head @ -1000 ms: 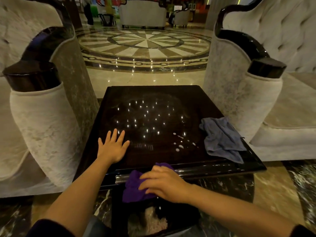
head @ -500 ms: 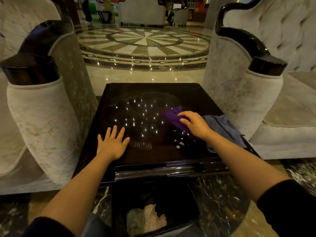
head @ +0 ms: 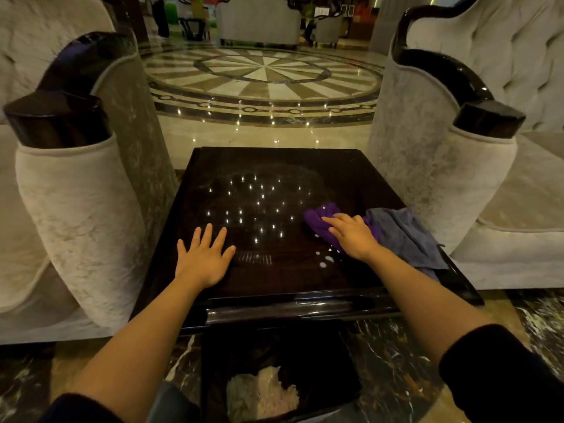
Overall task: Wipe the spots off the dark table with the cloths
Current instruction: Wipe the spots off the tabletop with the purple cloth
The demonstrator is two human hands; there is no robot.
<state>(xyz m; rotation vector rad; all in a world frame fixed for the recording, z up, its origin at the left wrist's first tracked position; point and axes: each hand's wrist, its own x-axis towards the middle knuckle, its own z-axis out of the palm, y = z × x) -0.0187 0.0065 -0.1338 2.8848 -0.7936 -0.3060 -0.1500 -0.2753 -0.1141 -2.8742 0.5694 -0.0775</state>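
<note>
A glossy dark table (head: 268, 166) stands between two armchairs. My right hand (head: 354, 236) presses a purple cloth (head: 320, 218) flat against the table's right side. A few white spots (head: 325, 261) lie just in front of that hand, by the wrist. A grey-blue cloth (head: 406, 236) lies crumpled at the table's right edge, touching the purple one. My left hand (head: 204, 257) rests flat on the near left part of the table, fingers spread, holding nothing.
Pale upholstered armchairs with black arm caps flank the table, left (head: 76, 196) and right (head: 442, 178). A dark waste bin (head: 335, 361) with crumpled paper inside sits on the marble floor below the table's near edge. Ceiling lights reflect as bright dots in the tabletop.
My right hand brought the purple cloth from over the bin up onto the table's right side, then drew it slightly nearer over the spots. My left hand stayed put.
</note>
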